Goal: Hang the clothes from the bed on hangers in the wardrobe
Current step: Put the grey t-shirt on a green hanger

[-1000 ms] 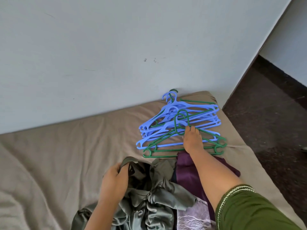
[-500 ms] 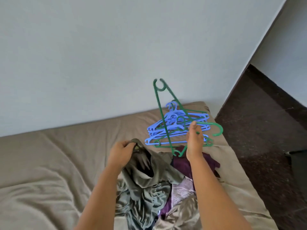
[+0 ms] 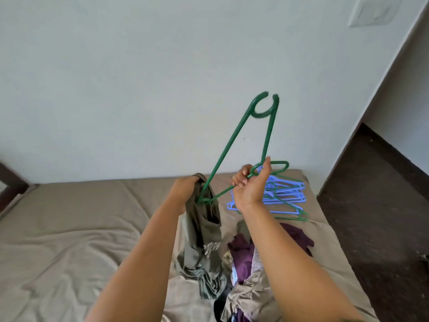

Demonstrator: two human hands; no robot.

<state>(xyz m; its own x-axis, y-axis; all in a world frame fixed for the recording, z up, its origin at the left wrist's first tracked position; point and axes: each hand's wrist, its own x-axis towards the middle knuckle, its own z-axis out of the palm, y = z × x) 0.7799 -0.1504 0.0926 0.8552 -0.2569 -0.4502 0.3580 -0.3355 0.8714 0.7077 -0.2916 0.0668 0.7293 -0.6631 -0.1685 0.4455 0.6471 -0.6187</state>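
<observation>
Green plastic, thin and springy: the hanger (image 3: pixel 241 145) is light, and the right hand (image 3: pixel 249 187) pinches it in curled fingers at its hook end. One shoulder tip is nosing into the olive satin top (image 3: pixel 202 233), whose bunched neckline the left hand (image 3: pixel 185 189) grips above the bed (image 3: pixel 69 217). That fabric looks slippery and limp (likely to slide off), so holding the collar seam seems wisest.

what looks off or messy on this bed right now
The clothes pile lies crumpled at the near end of the bed, not folded. The spare hangers sit in a tangled blue and green heap by the wall. The green hanger in the right hand is tipped on end, one tip poking into the grey-green garment that the left hand holds.
</observation>
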